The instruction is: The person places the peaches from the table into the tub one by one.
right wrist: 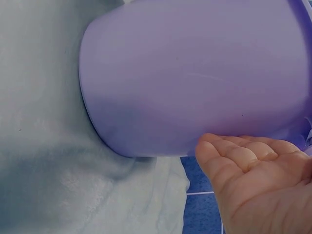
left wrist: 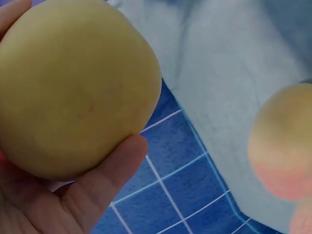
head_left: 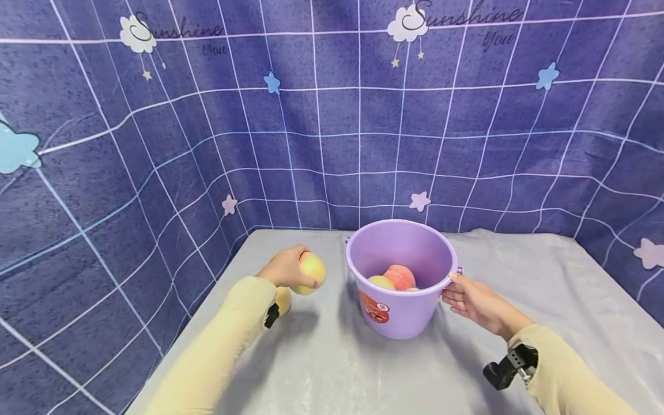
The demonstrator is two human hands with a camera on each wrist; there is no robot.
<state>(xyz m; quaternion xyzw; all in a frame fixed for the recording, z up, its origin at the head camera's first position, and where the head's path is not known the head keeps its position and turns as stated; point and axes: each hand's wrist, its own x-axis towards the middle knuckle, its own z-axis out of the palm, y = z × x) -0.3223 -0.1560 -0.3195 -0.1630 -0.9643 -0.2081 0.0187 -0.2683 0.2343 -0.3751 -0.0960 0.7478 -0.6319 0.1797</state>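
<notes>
My left hand (head_left: 284, 267) grips a yellow peach (head_left: 313, 270) above the table, left of a purple bucket (head_left: 399, 314). In the left wrist view the thumb presses against the underside of that peach (left wrist: 80, 92). Another peach (head_left: 282, 300), yellow and pink in the wrist view, lies below the left wrist. My right hand (head_left: 477, 302) holds the bucket's right rim, its thumb over the edge and fingers bent against the outer wall (right wrist: 195, 83). Inside the bucket are a reddish peach (head_left: 400, 277) and a yellow one (head_left: 381, 282); a paler piece beside them is mostly hidden.
A grey cloth (head_left: 332, 369) covers the table under the bucket. Blue checked curtains (head_left: 332, 127) with stars and clouds hang behind and at the left side. A pink rounded thing (left wrist: 302, 219) shows partly at the left wrist view's lower right corner.
</notes>
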